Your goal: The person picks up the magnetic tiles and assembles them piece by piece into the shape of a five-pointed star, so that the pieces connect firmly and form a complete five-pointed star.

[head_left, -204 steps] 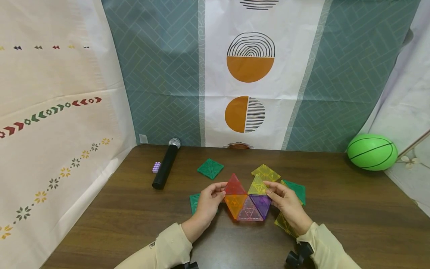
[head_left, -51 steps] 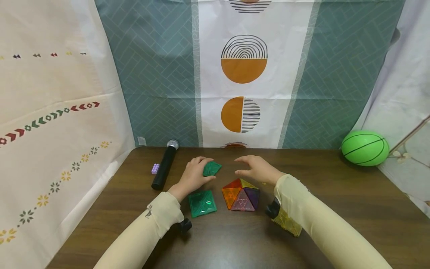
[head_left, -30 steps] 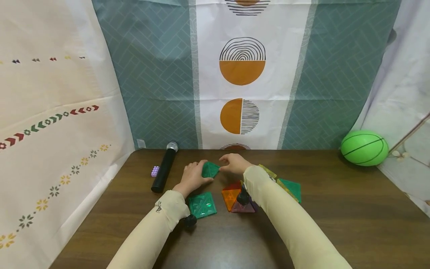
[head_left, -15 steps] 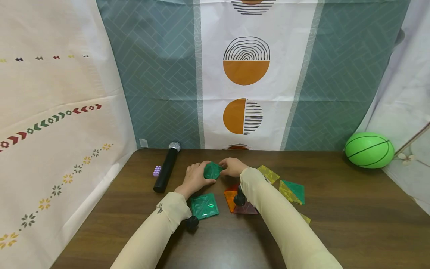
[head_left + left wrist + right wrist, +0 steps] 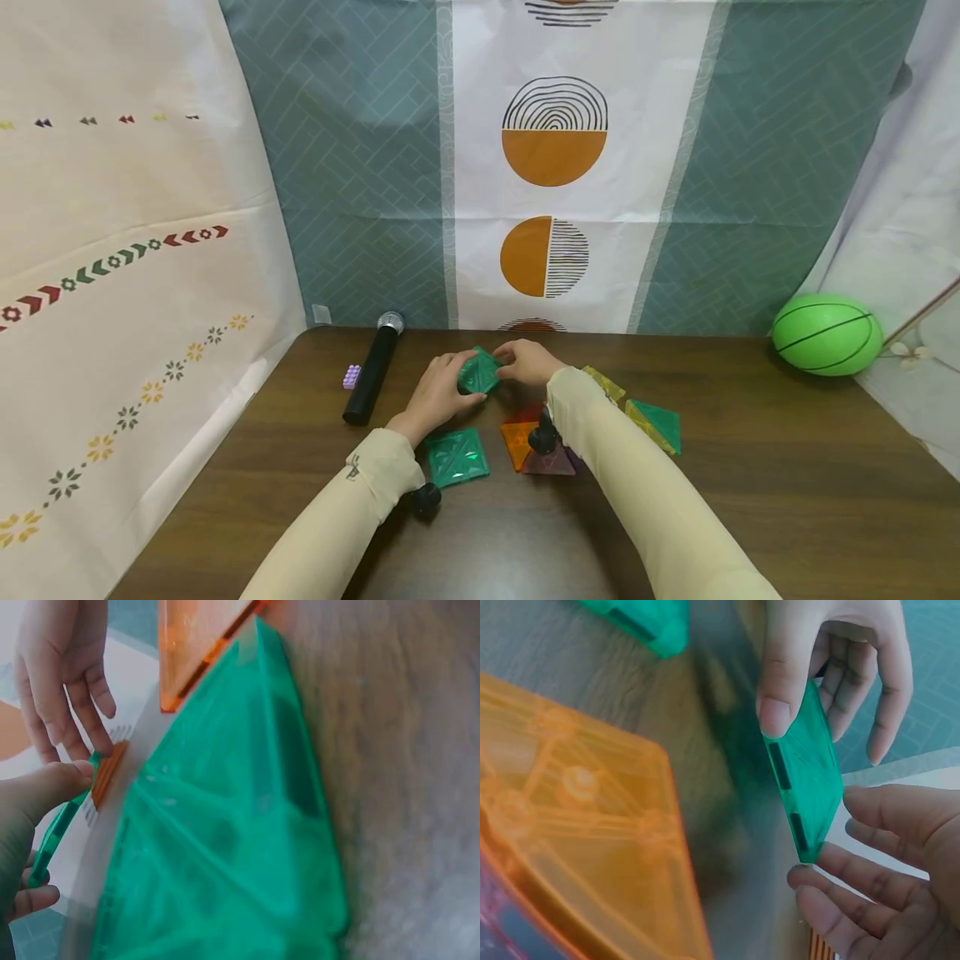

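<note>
Near the back middle of the table, my left hand (image 5: 438, 389) pinches a green translucent magnetic tile piece (image 5: 478, 372) between thumb and fingers. The piece is tilted, its edge showing in the right wrist view. My right hand (image 5: 527, 363) is at its right side, fingers loosely bent and touching or nearly touching a corner. Closer to me lies another green square tile (image 5: 457, 457), crossed by a diagonal seam. Under my right sleeve stands a joined form of triangular tiles, with an orange tile (image 5: 517, 442) and a pinkish tile (image 5: 550, 461) showing; its rest is partly hidden.
A yellow tile (image 5: 604, 382) and a yellow-and-green square (image 5: 660, 423) lie right of my right forearm. At left are a black microphone (image 5: 372, 375) and a purple toy brick (image 5: 352, 377). A green ball (image 5: 827, 335) sits at the back right corner.
The tile form both hands held earlier now stands on the table. My hands went to the far green piece; the right hand came in from the right and the piece is now tilted up.
</note>
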The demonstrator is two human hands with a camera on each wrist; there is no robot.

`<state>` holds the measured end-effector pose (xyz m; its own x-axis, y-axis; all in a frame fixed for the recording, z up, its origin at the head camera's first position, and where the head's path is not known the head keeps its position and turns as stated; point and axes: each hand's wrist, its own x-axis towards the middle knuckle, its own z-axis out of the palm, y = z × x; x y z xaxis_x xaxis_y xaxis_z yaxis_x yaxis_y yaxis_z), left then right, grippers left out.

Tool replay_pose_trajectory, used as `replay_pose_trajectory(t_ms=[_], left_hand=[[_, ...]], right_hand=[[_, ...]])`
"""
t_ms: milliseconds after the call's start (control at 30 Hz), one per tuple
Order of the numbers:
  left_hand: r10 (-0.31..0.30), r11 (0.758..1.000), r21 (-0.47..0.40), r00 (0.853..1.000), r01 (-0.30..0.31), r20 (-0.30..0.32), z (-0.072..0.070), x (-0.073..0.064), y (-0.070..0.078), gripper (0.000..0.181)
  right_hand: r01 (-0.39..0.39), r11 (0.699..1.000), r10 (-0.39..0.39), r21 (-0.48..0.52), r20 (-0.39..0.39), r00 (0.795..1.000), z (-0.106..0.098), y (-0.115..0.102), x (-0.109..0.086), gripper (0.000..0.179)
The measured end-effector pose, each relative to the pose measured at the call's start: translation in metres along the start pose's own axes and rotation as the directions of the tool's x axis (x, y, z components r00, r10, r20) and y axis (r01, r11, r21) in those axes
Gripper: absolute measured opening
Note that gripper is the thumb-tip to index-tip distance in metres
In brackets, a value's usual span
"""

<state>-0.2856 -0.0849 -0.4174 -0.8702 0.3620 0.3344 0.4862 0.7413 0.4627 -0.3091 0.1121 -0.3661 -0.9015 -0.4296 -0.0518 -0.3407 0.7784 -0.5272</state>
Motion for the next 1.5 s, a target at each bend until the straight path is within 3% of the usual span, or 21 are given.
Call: replay_pose_trajectory(t_ms=[100, 300, 600, 700, 767, 800, 1000, 1067, 1133, 1500], left_hand=[[0.019, 1.0, -0.002, 0.999, -0.019, -0.037, -0.004, 0.001, 0.006, 0.071], [-0.032, 0.995, -0.101, 0.996, 0.024, -0.081, -0.013, 0.002, 0.024, 0.07], [-0.125, 0.946, -0.31, 0.988, 0.092, -0.088, -0.022, 0.001, 0.046, 0.068], [-0.165, 0.907, -0.403, 0.984, 0.125, -0.067, -0.025, 0.0, 0.049, 0.066], [-0.204, 0.861, -0.486, 0.977, 0.151, -0.057, -0.027, 0.0, 0.051, 0.063], [-0.228, 0.828, -0.535, 0.972, 0.167, -0.05, -0.029, 0.0, 0.051, 0.06], [-0.376, 0.577, -0.784, 0.927, 0.229, -0.006, -0.034, -0.001, 0.051, 0.047], [-0.403, 0.534, -0.813, 0.915, 0.232, -0.003, -0.034, -0.001, 0.051, 0.045], [-0.422, 0.512, -0.826, 0.906, 0.236, -0.003, -0.034, 0.0, 0.051, 0.043], [-0.467, 0.514, -0.802, 0.883, 0.306, 0.037, -0.018, -0.001, 0.051, 0.039]], right_hand=[[-0.014, 0.998, 0.015, 0.069, -0.024, 1.0, -0.009, -0.005, -0.006, 0.039], [-0.056, 0.977, 0.081, 0.205, -0.113, 0.99, -0.025, -0.016, -0.019, 0.031], [-0.027, 0.919, 0.092, 0.393, -0.147, 0.985, -0.037, -0.021, -0.03, 0.031], [-0.043, 0.909, 0.112, 0.414, -0.144, 0.983, -0.04, -0.021, -0.03, 0.03], [-0.05, 0.9, 0.123, 0.433, -0.141, 0.982, -0.041, -0.021, -0.03, 0.03], [-0.049, 0.898, 0.122, 0.438, -0.141, 0.982, -0.042, -0.021, -0.03, 0.03], [-0.021, 0.891, 0.097, 0.454, -0.143, 0.985, -0.044, -0.02, -0.033, 0.03], [-0.012, 0.885, 0.086, 0.466, -0.14, 0.986, -0.044, -0.019, -0.033, 0.029], [-0.004, 0.884, 0.077, 0.468, -0.136, 0.988, -0.044, -0.019, -0.034, 0.028], [-0.038, 0.869, 0.087, 0.493, -0.077, 0.993, -0.045, -0.009, -0.037, 0.027]])
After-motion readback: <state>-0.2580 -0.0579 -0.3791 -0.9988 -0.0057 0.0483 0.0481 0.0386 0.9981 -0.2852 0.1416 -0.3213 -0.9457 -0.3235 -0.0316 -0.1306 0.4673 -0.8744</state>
